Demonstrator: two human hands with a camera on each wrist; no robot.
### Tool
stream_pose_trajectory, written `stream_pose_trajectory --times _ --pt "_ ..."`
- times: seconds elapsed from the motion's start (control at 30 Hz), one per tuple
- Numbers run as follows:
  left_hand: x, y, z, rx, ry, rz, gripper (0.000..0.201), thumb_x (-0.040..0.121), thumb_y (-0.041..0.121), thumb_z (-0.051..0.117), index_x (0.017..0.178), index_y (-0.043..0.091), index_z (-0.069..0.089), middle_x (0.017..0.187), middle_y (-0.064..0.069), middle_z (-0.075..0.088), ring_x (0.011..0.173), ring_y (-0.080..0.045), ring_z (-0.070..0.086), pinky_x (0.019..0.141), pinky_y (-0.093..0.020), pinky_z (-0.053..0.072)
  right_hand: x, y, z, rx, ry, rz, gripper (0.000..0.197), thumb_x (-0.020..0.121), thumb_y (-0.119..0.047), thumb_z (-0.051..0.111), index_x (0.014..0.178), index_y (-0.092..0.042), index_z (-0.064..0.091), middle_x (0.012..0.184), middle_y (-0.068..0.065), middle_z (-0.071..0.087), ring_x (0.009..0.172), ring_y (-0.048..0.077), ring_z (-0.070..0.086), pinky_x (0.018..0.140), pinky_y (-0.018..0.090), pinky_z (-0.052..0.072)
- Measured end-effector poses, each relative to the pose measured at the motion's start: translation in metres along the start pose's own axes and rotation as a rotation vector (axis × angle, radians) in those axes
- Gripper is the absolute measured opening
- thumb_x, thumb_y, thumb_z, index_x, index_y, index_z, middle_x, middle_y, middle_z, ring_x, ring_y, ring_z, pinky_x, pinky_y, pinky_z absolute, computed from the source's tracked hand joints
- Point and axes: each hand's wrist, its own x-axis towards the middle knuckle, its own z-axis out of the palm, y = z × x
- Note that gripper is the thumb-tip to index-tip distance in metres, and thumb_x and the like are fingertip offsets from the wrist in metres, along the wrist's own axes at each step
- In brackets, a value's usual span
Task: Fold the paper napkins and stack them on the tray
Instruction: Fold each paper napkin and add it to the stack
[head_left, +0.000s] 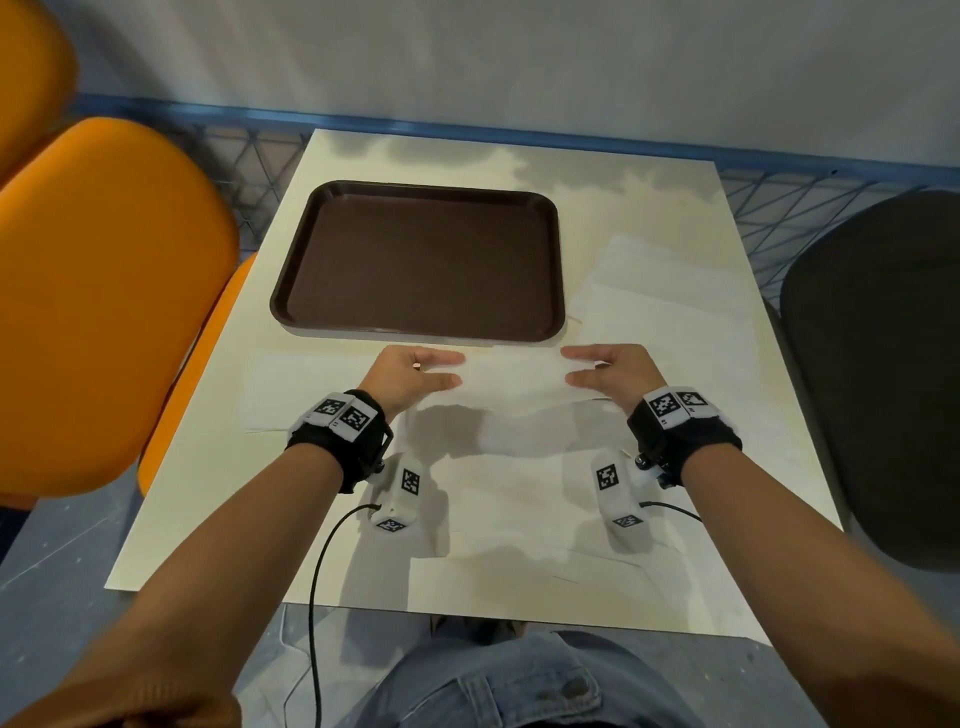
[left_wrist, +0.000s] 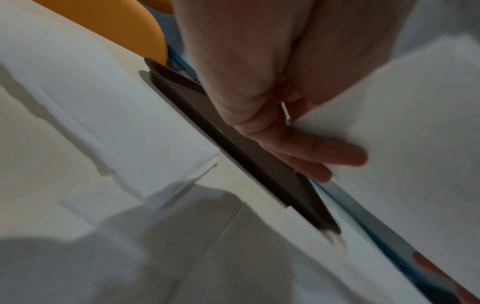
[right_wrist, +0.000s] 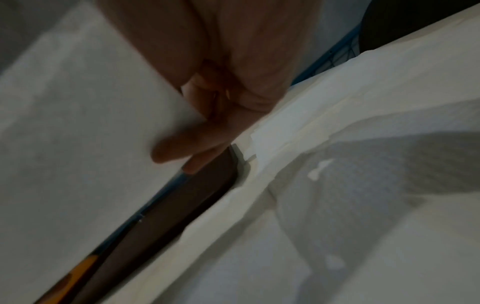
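A white paper napkin hangs stretched between my two hands, just above the table and in front of the brown tray. My left hand pinches its left edge between thumb and fingers. My right hand pinches the right edge the same way. In the left wrist view the thumb lies under the sheet, with the tray's rim behind. The right wrist view shows the fingers clamped on the napkin. Nothing lies on the tray.
More white napkins lie flat on the cream table: one at the left, some at the right, and some near me. Orange chairs stand left, a black chair right, and a blue wire rail behind.
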Motion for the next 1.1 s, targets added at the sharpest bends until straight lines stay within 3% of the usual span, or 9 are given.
stream_pose_trajectory --times 0.1,0.17,0.27,0.37,0.53,0.7,0.93,1.0,1.1 --pt "-0.001 -0.015 0.013 0.386 -0.013 0.002 0.038 0.081 0.016 0.073 0.118 0.022 0.066 0.122 0.004 0.058 0.116 -0.016 0.052 0.094 -0.020 0.036 -0.002 0.016 0.010 -0.281 -0.029 0.028 0.037 0.078 -0.008 0.071 0.114 -0.018 0.067 0.095 -0.006 0.060 0.090 0.011 0.056 0.082 0.013 0.038" --pt "-0.003 -0.024 0.021 0.691 -0.024 0.071 0.046 0.081 0.026 0.072 0.126 0.027 0.060 0.135 -0.001 0.048 0.124 -0.022 0.043 0.101 -0.026 0.031 -0.003 0.025 0.022 -0.597 -0.027 -0.039 0.040 0.080 -0.014 0.068 0.120 -0.020 0.063 0.125 -0.003 0.054 0.117 0.016 0.048 0.093 0.014 0.033" --pt "-0.006 -0.033 0.037 1.071 -0.061 0.190 0.068 0.086 0.053 0.058 0.145 0.033 0.031 0.157 0.002 0.015 0.143 -0.025 0.014 0.113 -0.044 0.016 -0.007 0.029 0.043 -0.954 -0.067 -0.272 0.058 0.088 -0.029 0.057 0.142 -0.025 0.037 0.156 0.000 0.019 0.142 0.020 0.016 0.114 0.032 0.019" --pt "-0.005 -0.037 0.055 1.224 -0.296 0.194 0.074 0.094 0.061 0.027 0.152 0.022 0.001 0.160 0.003 -0.005 0.147 -0.018 -0.004 0.116 -0.051 0.000 -0.009 0.026 0.072 -1.056 -0.278 -0.335 0.063 0.097 -0.031 0.040 0.150 -0.019 0.008 0.159 -0.002 -0.002 0.146 0.017 -0.002 0.119 0.038 0.007" --pt "-0.008 -0.037 0.048 1.350 -0.313 0.127 0.067 0.098 0.055 0.011 0.152 0.016 0.004 0.160 0.002 0.000 0.147 -0.018 0.003 0.114 -0.056 -0.002 -0.004 0.031 0.080 -1.080 -0.277 -0.339 0.052 0.100 -0.027 0.032 0.149 -0.013 0.018 0.158 0.003 0.014 0.144 0.018 0.016 0.116 0.035 0.017" --pt "-0.008 -0.032 0.034 1.307 -0.117 0.194 0.049 0.099 0.051 0.026 0.136 0.023 0.041 0.144 0.002 0.040 0.127 -0.022 0.040 0.104 -0.050 0.020 0.010 0.016 0.073 -1.070 -0.106 -0.234 0.047 0.092 -0.039 0.051 0.133 -0.021 0.039 0.132 0.005 0.043 0.123 0.024 0.037 0.099 0.038 0.034" --pt "0.005 -0.031 0.032 1.077 0.057 0.086 0.046 0.086 0.054 0.054 0.126 0.033 0.049 0.129 0.002 0.044 0.120 -0.022 0.036 0.096 -0.041 0.028 0.026 -0.004 0.073 -1.033 -0.170 -0.239 0.024 0.080 -0.038 0.067 0.096 -0.022 0.063 0.113 0.002 0.051 0.113 0.023 0.041 0.089 0.035 0.033" --pt "0.008 -0.028 0.021 0.887 0.084 0.070 0.038 0.084 0.052 0.060 0.114 0.029 0.058 0.122 0.003 0.051 0.117 -0.022 0.041 0.095 -0.039 0.031 0.026 -0.007 0.070 -0.836 -0.142 -0.285 0.022 0.078 -0.035 0.071 0.091 -0.017 0.068 0.103 0.000 0.058 0.106 0.020 0.046 0.088 0.031 0.034" --pt "0.010 -0.022 -0.008 0.255 0.116 0.023 0.021 0.082 0.037 0.070 0.093 0.020 0.063 0.096 -0.001 0.064 0.093 -0.020 0.058 0.078 -0.028 0.046 0.024 -0.022 0.065 -0.382 -0.113 -0.279 0.020 0.081 -0.024 0.071 0.092 -0.008 0.073 0.088 0.000 0.065 0.085 0.010 0.055 0.071 0.007 0.038"
